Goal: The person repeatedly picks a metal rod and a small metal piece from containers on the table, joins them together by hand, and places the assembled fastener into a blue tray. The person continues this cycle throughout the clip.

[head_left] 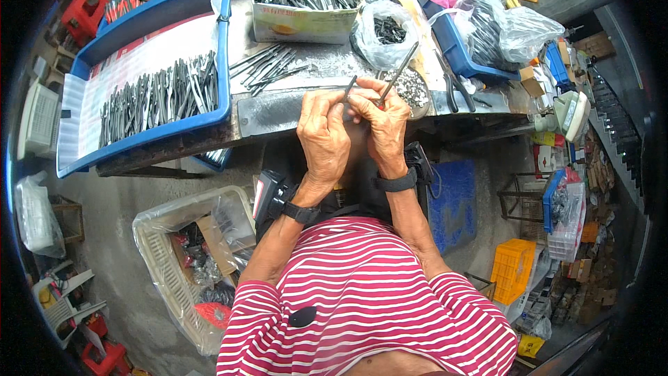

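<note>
My two hands meet at the table's front edge, fingertips close together. Pinched in my left hand (pixel 324 134) is a slim dark metal piece (pixel 351 85), its end pointing up. My right hand (pixel 384 129) grips a long thin dark rod (pixel 402 69) that slants up to the right, with a bit of red showing near the fingers; its kind is unclear. Beyond my left hand lies a loose heap of slim dark metal pieces (pixel 270 68). Right of my right hand is a round dish of small light and dark bits (pixel 412 89). The lower ends of both held things are hidden by fingers.
A blue tray (pixel 226 63) of dark metal pieces stands left. Behind are a carton (pixel 299 26) of similar pieces and a clear bag (pixel 387 35) of small dark parts. Pliers (pixel 451 90) lie right, before a blue bin (pixel 456 49). A lined basket (pixel 156 251) is on the floor.
</note>
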Demonstrator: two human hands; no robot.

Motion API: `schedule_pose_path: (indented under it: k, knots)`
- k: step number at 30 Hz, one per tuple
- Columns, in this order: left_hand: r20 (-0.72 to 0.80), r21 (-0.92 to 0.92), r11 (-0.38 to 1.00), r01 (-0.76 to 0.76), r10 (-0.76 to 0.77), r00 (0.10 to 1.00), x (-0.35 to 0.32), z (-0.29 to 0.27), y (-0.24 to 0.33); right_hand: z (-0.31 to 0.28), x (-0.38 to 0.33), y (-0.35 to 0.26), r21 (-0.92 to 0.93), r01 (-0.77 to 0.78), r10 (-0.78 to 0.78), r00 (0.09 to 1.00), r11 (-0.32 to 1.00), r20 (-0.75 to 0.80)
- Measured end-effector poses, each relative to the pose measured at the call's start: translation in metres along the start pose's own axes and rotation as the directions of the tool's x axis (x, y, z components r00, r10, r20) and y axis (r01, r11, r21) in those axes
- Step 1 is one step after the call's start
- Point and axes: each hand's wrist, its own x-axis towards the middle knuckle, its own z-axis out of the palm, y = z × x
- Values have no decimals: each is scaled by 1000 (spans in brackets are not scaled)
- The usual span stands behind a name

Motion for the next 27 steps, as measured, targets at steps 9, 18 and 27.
schedule_pose_path:
  k: [9,18,27]
  knots:
    - [41,-34,998,58,-57,998,-3,0,-2,2,-2,1,-21,3,-3,1000,1000,-12]
    - [50,-98,985,142,-138,989,-3,1,0,6,-4,1,-86,-25,22,999,996,-42]
    - [19,-22,997,80,-80,997,-2,5,-13,13,-3,9,-43,22,-23,999,999,-36]
